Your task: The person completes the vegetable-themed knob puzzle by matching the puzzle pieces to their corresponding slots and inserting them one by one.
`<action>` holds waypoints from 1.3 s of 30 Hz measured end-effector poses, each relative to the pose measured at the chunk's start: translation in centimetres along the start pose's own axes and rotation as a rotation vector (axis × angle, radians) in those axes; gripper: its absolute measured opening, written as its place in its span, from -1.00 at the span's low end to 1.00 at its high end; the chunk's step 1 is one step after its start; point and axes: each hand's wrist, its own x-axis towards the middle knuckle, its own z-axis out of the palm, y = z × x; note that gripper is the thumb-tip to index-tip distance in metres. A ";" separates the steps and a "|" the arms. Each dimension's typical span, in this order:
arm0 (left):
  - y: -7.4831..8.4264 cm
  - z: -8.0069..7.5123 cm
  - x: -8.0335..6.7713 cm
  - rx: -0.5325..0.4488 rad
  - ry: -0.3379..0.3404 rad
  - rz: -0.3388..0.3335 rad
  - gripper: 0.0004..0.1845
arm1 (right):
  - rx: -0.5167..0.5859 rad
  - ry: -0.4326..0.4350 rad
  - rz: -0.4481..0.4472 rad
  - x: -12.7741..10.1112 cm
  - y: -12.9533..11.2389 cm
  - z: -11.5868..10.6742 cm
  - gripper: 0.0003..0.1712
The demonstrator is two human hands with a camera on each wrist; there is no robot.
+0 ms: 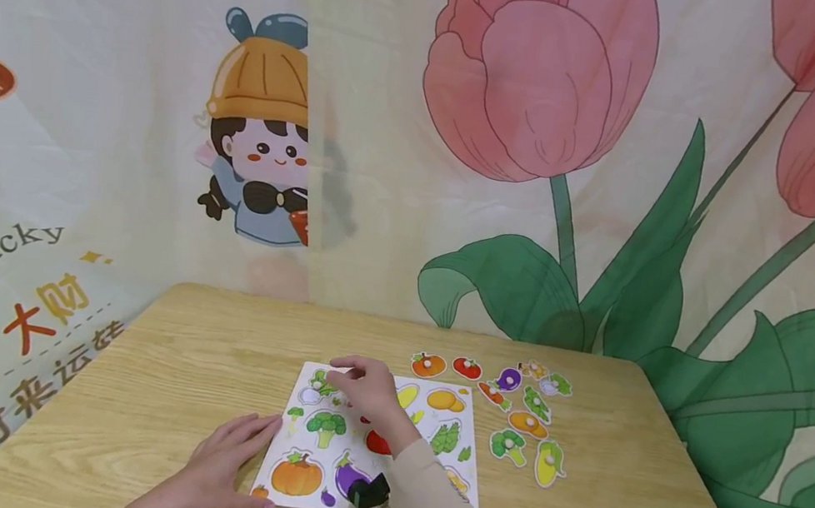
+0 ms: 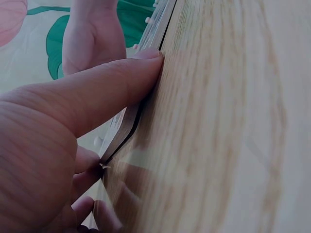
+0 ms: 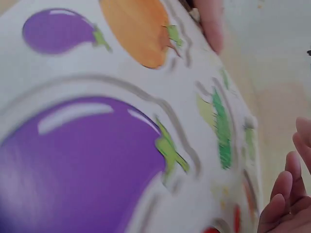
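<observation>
Left grip released, touching board edge; right grip near far-left corner, can't tell if holding; table room leftward

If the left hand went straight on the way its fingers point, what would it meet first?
The left edge of the white picture board. The left hand lies right at that edge, though exactly where its fingers touch is hard to judge.

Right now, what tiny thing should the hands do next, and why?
Maybe the right hand should fetch the broccoli piece: it lies right of the board, whose broccoli picture is uncovered, and the left hand touches the edge, perhaps steadying it.
</observation>
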 end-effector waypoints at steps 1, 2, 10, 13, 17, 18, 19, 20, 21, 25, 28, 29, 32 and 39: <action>0.1 0.0 0.0 0.003 0.000 0.003 0.28 | 0.001 -0.004 -0.015 -0.2 -0.1 -0.7 -0.67; 0.1 0.0 0.0 0.004 -0.003 0.001 0.29 | 0.004 -0.009 -0.033 -0.4 -0.2 -1.3 -0.67; 0.4 -0.3 -0.1 0.017 -0.018 -0.009 0.29 | -0.071 -0.028 -0.144 -1.9 -0.4 -6.8 -0.68; 0.2 -0.3 -0.1 0.015 -0.032 -0.020 0.29 | -0.104 -0.001 -0.163 -2.7 -0.2 -9.3 -0.67; 0.1 -0.2 -0.2 0.021 -0.032 -0.020 0.28 | -0.151 0.033 -0.178 -3.9 0.3 -12.4 -0.67; 0.0 -0.2 -0.2 0.027 -0.026 -0.014 0.27 | -0.163 0.042 -0.179 -4.1 0.4 -13.1 -0.67; 0.0 -0.2 -0.3 0.022 -0.022 -0.014 0.27 | -0.171 0.048 -0.178 -4.4 0.5 -13.8 -0.68; 0.0 -0.2 -0.3 0.033 -0.014 -0.006 0.27 | -0.182 0.061 -0.178 -4.6 0.7 -14.5 -0.68; 0.0 -0.2 -0.3 0.029 -0.007 -0.006 0.27 | -0.192 0.074 -0.175 -4.9 0.8 -15.2 -0.68; 0.1 -0.1 -0.3 0.029 0.002 0.003 0.28 | -0.228 0.125 -0.162 -5.5 1.3 -18.0 -0.68; 0.2 -0.2 -0.3 0.034 0.000 0.005 0.29 | -0.263 0.168 -0.148 -5.6 1.7 -19.7 -0.66; 0.3 -0.3 -0.3 0.036 0.000 0.002 0.29 | -0.273 0.182 -0.139 -5.6 2.0 -20.1 -0.65; 0.4 -0.3 -0.2 0.038 0.002 0.001 0.29 | -0.296 0.220 -0.116 -5.5 3.1 -21.1 -0.62; 0.4 -0.3 -0.4 0.023 -0.002 -0.003 0.28 | -0.316 0.274 -0.068 -4.8 6.2 -21.7 -0.64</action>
